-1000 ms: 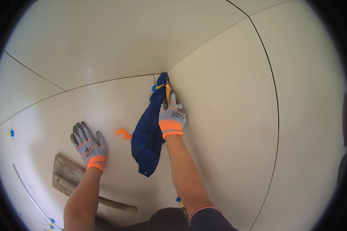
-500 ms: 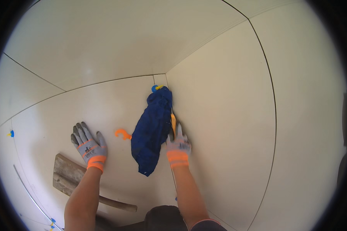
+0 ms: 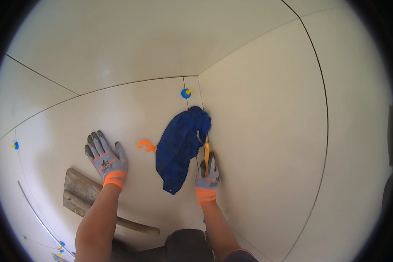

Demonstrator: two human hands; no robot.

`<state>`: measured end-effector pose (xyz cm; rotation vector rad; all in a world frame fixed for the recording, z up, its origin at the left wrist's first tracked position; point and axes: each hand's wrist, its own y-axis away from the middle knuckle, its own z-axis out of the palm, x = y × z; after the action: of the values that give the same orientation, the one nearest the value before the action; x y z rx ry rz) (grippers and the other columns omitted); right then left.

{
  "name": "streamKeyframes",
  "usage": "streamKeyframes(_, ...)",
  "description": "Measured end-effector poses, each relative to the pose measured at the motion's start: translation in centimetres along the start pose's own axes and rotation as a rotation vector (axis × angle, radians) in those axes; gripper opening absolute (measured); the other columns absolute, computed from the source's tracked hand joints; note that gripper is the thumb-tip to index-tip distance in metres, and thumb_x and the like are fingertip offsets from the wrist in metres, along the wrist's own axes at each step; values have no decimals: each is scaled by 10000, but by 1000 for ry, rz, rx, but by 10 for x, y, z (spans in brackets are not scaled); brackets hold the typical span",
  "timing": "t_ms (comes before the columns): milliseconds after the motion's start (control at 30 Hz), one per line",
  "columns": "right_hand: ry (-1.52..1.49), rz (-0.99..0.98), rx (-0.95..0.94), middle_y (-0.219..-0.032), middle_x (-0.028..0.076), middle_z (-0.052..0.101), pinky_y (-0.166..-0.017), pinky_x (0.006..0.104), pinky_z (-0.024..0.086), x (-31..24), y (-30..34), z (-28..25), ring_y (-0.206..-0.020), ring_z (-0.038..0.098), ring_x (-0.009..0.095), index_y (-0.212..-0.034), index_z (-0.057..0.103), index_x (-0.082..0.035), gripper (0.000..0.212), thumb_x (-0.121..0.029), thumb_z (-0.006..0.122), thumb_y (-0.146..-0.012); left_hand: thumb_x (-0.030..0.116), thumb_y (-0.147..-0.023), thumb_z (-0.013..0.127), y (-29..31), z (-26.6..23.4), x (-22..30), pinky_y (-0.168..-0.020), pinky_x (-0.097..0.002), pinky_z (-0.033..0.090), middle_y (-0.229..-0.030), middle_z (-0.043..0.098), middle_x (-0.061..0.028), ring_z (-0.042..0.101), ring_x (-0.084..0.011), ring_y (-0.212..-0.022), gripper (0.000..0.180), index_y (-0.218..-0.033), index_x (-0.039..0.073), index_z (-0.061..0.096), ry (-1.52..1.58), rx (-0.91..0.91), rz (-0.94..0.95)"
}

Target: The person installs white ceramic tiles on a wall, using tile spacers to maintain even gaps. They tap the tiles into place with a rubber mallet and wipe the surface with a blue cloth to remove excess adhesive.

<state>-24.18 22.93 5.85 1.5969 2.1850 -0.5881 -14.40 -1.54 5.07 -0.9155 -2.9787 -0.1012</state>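
My right hand, in a grey glove with an orange cuff, is closed around the yellow-orange handle of a slim tool. Its far end meets the edge of a crumpled dark blue cloth, beside the seam where the floor meets the right-hand wall; the tip is hard to make out. My left hand, gloved alike, lies flat on the pale floor tile with fingers stretched out and nothing in it. Between my hands, an orange hook-shaped plastic piece sticks out from the cloth's left edge.
A blue and yellow tile spacer stands in the joint beyond the cloth; another spacer sits far left. Under my left forearm lies a worn brown board-like tool with a long curved handle. A thin metal rod lies at lower left.
The cloth has come nearer to me, uncovering the spacer at its far end. My right hand has drawn back a little with the tool. My left hand stays flat on the tile.
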Motion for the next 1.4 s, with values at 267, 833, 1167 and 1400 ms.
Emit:
streamKeyframes(267,297,430,-356,-1086,154,533,-841,384,435,-68,-102,20,-982,536,295,-1302,344,-130,573,-279,544,-786,323,-838,395,0,4,-1,-1066,-429,91,-1367,266,-168,197,-297,-1291,606,-1320,-13,247,14,41,5)
streamKeyframes(833,88,215,-262,-1083,156,546,-835,368,426,-84,-105,-1,-960,544,297,-1263,370,-72,559,-258,541,-765,308,-846,393,0,3,-1,-1068,-404,99,-1378,257,-164,192,-285,-1297,596,-1331,-2,237,-30,3,-15)
streamKeyframes(1167,269,393,-389,-1117,131,538,-828,364,445,-98,-147,21,-994,543,287,-1336,275,-152,606,-303,523,-804,316,-830,411,0,7,-2,-1058,-438,108,-1362,276,-178,206,-322,-1284,606,-1313,-18,262,6,79,18)
streamKeyframes(1400,478,365,-564,-1164,125,520,-877,374,406,-85,-127,15,-1038,527,268,-1354,243,-169,612,-367,473,-823,326,-851,388,0,0,2,-1062,-404,114,-1367,276,-172,214,-289,-1287,586,-1315,-13,269,-25,59,6)
